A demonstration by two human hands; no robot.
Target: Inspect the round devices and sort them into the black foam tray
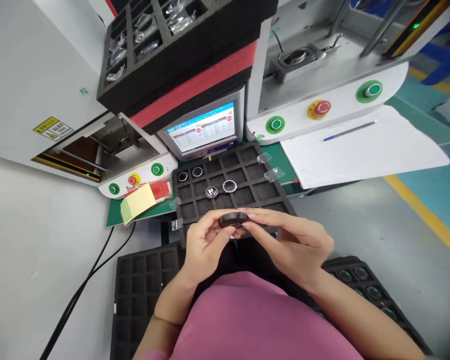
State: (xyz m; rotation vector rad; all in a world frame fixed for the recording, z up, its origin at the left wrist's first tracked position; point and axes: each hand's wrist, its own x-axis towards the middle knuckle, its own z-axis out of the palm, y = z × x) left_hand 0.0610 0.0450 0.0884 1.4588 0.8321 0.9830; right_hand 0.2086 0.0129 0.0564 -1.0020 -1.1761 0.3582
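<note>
My left hand [204, 240] and my right hand [290, 239] meet just above my lap, both pinched on a small round black part [233, 219] held edge-on between the fingertips. Right behind it lies a black foam tray [262, 192] with square pockets. Two ring-shaped parts [190, 174] sit in its far-left pockets, and two round parts [220, 189] lie near its middle.
A small monitor [202, 129] stands behind the tray, under a stack of black and red foam trays [187, 55]. Machines with green and red buttons flank it. Paper sheets with a pen [350, 131] lie at right. Sticker sheets [142, 200] lie left. More foam trays [142, 295] sit by my lap.
</note>
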